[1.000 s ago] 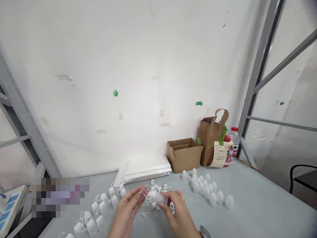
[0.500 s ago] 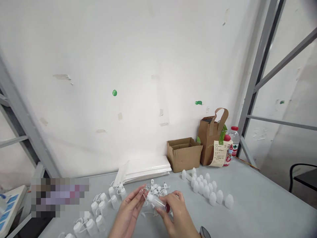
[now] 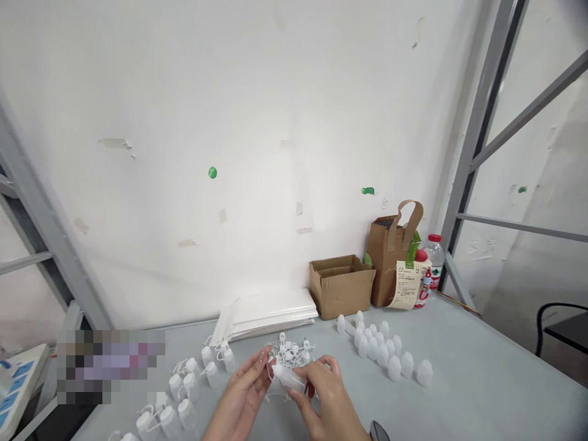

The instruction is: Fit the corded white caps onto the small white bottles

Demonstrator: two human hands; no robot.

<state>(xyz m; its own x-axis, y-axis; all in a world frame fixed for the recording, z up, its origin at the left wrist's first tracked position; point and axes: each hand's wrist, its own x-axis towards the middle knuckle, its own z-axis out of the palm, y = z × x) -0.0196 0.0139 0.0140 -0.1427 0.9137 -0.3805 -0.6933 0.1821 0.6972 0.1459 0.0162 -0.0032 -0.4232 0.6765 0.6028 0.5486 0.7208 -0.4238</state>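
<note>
My right hand (image 3: pixel 324 398) grips a small translucent plastic bottle (image 3: pixel 290 378) lying sideways, its neck pointing left. My left hand (image 3: pixel 239 398) has its fingertips pinched at the bottle's neck, on a small white cap piece. Just behind the hands lies a heap of white caps with loops (image 3: pixel 291 352). A cluster of several uncapped white bottles (image 3: pixel 383 352) stands to the right. Several capped bottles (image 3: pixel 184 392) stand to the left.
A stack of white flat bags (image 3: pixel 271 315) lies by the wall. An open cardboard box (image 3: pixel 342 285), a brown paper bag (image 3: pixel 395 254) and a water bottle (image 3: pixel 434 260) stand at the back right. Grey shelf posts (image 3: pixel 478 141) frame the grey table (image 3: pixel 482 380).
Both hands with the bottle have drawn slightly nearer and lower; the bottle has shifted a little left, and the left fingers have closed in on its neck.
</note>
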